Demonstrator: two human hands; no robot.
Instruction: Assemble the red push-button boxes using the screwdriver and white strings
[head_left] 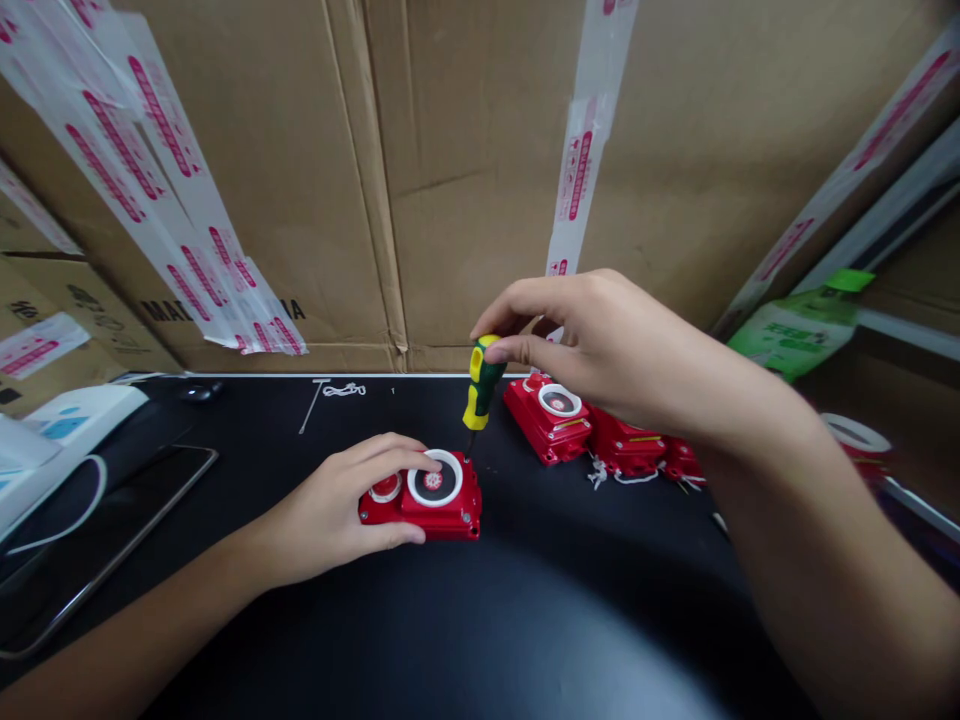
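A red box-shaped device [450, 520] with a white ring and dark round face lies on the black table. My left hand [367, 500] grips it from the left, thumb along the near side and fingers over the top. In my right hand [570, 325] is a screwdriver [484, 385] with a green and yellow handle, pinched near its top. The screwdriver stands almost upright, its tip at a far right corner of the red device, by a screw. Whether the tip sits in the screw head is too small to tell.
More red devices [551, 420] with white cords stand to the right, partly behind my right arm. Cardboard boxes [465, 180] wall off the back. A phone [105, 550] lies at left, a green-capped bottle [802, 320] at right. A thin metal rod [312, 405] and white cord [345, 390] lie behind.
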